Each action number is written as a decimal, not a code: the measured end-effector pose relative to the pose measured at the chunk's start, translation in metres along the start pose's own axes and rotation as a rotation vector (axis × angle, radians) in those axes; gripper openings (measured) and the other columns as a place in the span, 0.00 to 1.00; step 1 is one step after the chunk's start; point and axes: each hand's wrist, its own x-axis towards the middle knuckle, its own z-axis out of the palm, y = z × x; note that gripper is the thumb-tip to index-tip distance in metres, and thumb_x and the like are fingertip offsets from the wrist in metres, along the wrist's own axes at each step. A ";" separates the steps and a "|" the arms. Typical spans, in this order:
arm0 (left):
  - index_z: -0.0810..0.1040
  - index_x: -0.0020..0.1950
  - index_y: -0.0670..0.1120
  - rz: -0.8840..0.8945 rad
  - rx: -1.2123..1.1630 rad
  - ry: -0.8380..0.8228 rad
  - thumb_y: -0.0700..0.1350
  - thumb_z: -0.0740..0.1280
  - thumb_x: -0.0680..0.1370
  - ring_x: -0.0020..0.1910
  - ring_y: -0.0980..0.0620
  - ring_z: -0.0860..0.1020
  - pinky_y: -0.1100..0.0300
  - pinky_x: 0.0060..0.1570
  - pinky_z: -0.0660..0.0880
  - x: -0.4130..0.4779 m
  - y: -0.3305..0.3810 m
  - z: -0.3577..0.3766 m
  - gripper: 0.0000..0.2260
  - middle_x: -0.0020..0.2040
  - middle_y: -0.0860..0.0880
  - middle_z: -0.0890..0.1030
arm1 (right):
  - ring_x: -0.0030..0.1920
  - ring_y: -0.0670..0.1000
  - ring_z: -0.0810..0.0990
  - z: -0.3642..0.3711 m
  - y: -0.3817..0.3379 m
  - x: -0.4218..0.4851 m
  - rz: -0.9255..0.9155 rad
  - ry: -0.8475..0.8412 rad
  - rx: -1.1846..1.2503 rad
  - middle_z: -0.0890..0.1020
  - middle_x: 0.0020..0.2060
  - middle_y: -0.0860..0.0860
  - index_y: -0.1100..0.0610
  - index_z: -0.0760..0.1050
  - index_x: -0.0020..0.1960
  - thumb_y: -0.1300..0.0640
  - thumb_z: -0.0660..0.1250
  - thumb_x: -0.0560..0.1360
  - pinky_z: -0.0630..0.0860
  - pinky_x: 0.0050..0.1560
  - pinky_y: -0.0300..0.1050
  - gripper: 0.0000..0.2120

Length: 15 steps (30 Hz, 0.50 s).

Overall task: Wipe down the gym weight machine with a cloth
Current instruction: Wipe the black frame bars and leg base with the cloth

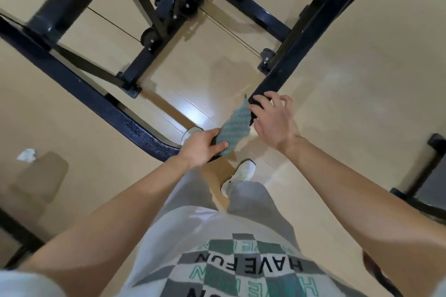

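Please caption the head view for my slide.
The left hand holds a green cloth; the right hand nears the machine bar.

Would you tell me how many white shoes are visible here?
2. The left shoe peeks out above the left hand; the right shoe stands below the cloth.

Machine frame (72,77): cut off at top edge, blurred upper left. Cloth (235,125): lower end hidden in left hand (202,147).

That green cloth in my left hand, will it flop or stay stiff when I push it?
Probably floppy: the cloth shows wavy edges beyond the left hand pinching one end. Likely light, since that pinch seems to carry it. Its ribbed weave should drag on the black bar rather than slip.
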 end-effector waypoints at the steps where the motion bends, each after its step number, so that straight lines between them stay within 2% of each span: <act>1: 0.77 0.65 0.55 -0.021 -0.011 0.026 0.59 0.66 0.80 0.44 0.47 0.80 0.56 0.39 0.70 0.001 0.006 0.003 0.16 0.47 0.50 0.83 | 0.67 0.57 0.70 -0.003 0.004 0.001 0.006 0.026 0.063 0.78 0.64 0.51 0.53 0.79 0.62 0.55 0.68 0.76 0.61 0.63 0.57 0.15; 4: 0.78 0.62 0.53 -0.052 -0.028 0.089 0.57 0.67 0.80 0.42 0.47 0.76 0.55 0.39 0.69 0.003 0.022 0.005 0.13 0.44 0.51 0.81 | 0.65 0.57 0.74 -0.003 0.011 0.005 -0.098 0.054 0.270 0.79 0.63 0.54 0.58 0.80 0.61 0.58 0.70 0.75 0.63 0.65 0.53 0.15; 6: 0.78 0.58 0.51 -0.070 -0.050 0.115 0.56 0.67 0.79 0.40 0.47 0.75 0.55 0.38 0.69 0.008 0.031 0.005 0.12 0.41 0.52 0.79 | 0.69 0.59 0.74 0.000 0.013 0.012 -0.217 -0.046 0.402 0.79 0.65 0.58 0.62 0.79 0.63 0.59 0.72 0.75 0.66 0.71 0.55 0.18; 7: 0.78 0.56 0.51 -0.077 -0.070 0.115 0.57 0.68 0.79 0.39 0.47 0.75 0.54 0.37 0.69 0.010 0.034 0.004 0.12 0.39 0.53 0.78 | 0.71 0.59 0.72 0.001 0.013 0.016 -0.247 -0.115 0.438 0.77 0.68 0.59 0.62 0.78 0.66 0.58 0.71 0.77 0.64 0.74 0.55 0.19; 10: 0.79 0.52 0.52 -0.074 -0.232 0.106 0.60 0.66 0.75 0.38 0.47 0.77 0.49 0.41 0.76 0.019 0.037 0.005 0.13 0.38 0.52 0.81 | 0.74 0.55 0.68 0.000 0.019 0.026 -0.273 -0.215 0.397 0.76 0.69 0.54 0.56 0.74 0.71 0.52 0.66 0.81 0.52 0.77 0.53 0.20; 13: 0.81 0.56 0.56 -0.056 -0.366 0.097 0.60 0.65 0.74 0.45 0.49 0.82 0.46 0.52 0.79 0.029 0.035 0.003 0.15 0.45 0.52 0.85 | 0.68 0.54 0.73 -0.004 0.033 0.047 -0.302 -0.200 0.293 0.79 0.61 0.53 0.53 0.78 0.67 0.49 0.66 0.80 0.53 0.75 0.57 0.18; 15: 0.81 0.61 0.57 -0.044 -0.433 0.097 0.57 0.67 0.75 0.49 0.50 0.83 0.47 0.55 0.79 0.037 0.039 0.001 0.15 0.49 0.53 0.86 | 0.67 0.54 0.73 -0.010 0.047 0.063 -0.310 -0.277 0.225 0.78 0.60 0.52 0.52 0.78 0.67 0.47 0.64 0.81 0.54 0.75 0.58 0.17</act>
